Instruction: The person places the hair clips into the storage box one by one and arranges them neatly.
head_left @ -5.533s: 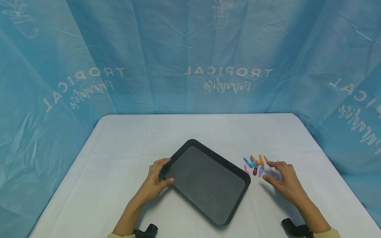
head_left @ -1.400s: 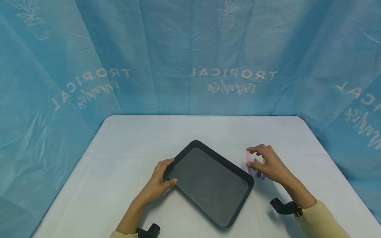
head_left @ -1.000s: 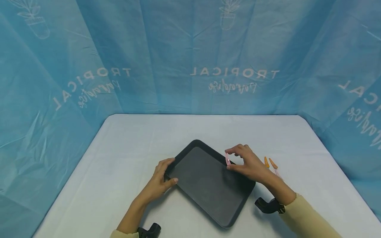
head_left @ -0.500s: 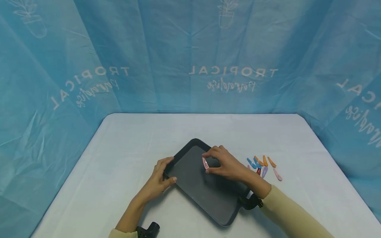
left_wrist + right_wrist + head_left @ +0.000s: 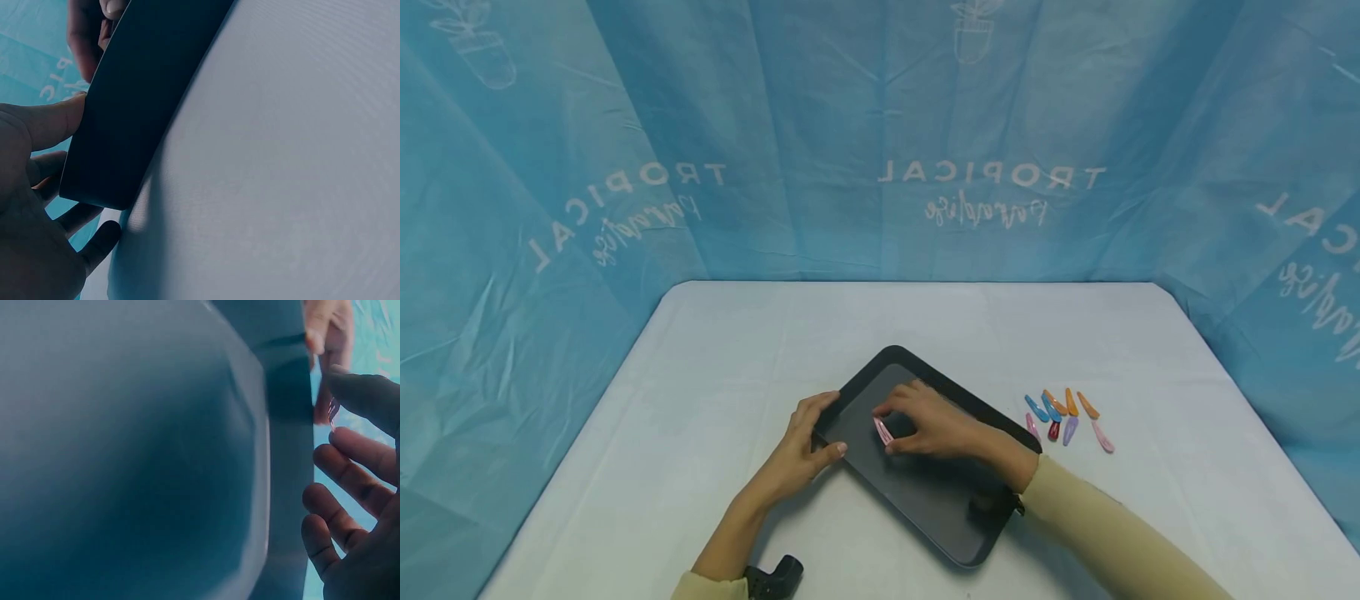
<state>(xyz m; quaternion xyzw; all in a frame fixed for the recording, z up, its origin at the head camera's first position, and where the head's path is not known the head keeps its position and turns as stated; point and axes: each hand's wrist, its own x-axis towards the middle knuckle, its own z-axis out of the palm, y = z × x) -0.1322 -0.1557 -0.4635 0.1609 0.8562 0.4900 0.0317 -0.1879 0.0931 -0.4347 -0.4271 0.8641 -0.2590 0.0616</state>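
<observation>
My right hand (image 5: 936, 425) pinches a pink snap hair clip (image 5: 883, 431) between thumb and fingertip, over the left part of a dark grey baking tray (image 5: 955, 508). In the right wrist view the clip (image 5: 334, 412) shows between thumb and finger, the other fingers loosely bent. My left hand (image 5: 796, 450) grips the tray's left corner, its thumb at the near rim and its fingers along the far side. The left wrist view shows the thumb (image 5: 59, 122) against the rim of the tray (image 5: 144, 81), with part of the fingers hidden behind it.
Right of the tray lies a cluster of more snap hair clips: blue (image 5: 1036, 408), orange (image 5: 1071, 402), red (image 5: 1054, 431), purple (image 5: 1070, 430) and pink (image 5: 1103, 437). A white cloth covers the table (image 5: 737, 350); a blue printed curtain (image 5: 820, 150) hangs around it.
My right hand has picked up a pink clip beside the tray and carried it left, over the right rim, to the tray's left part. The left hand has stayed at the corner.
</observation>
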